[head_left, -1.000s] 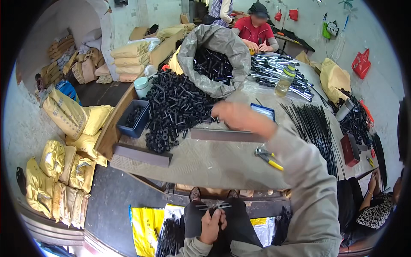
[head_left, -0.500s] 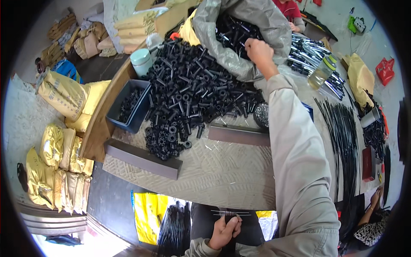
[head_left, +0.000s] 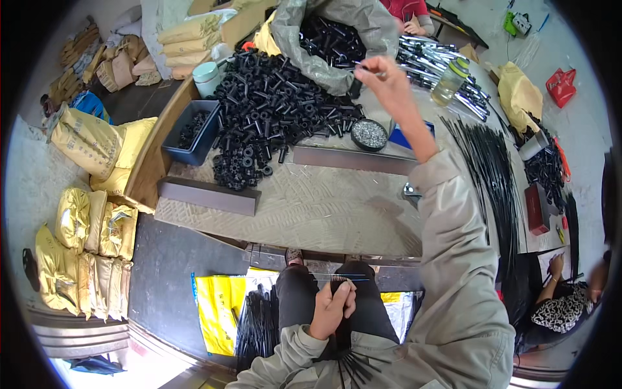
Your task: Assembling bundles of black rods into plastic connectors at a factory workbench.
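Note:
My right hand (head_left: 389, 91) is in the air over the bench, just outside the mouth of a grey woven sack (head_left: 285, 35) full of black parts. A small black tubular part (head_left: 356, 87) is pinched between its thumb and fingers. Low down, over my lap, my left hand (head_left: 330, 312) is closed round a bundle of thin black rods (head_left: 356, 368), which fan out below the fist. Thin light-coloured wires (head_left: 355, 278) lie crosswise at the bundle's top. Left of the sack spreads a heap of black plastic fittings (head_left: 275, 97).
A round dish (head_left: 370, 135) of tiny silvery pieces stands behind a long metal bar (head_left: 350, 159). A second bar (head_left: 207, 196), a blue bin (head_left: 188, 155), a capped bottle (head_left: 450, 81) and long black rods (head_left: 489, 175) are also on the bench. Another person (head_left: 408, 14) sits across.
My right hand has come out of the sack with a black tubular part. My left hand keeps its grip on the rods. The view has shifted, showing more of my lap.

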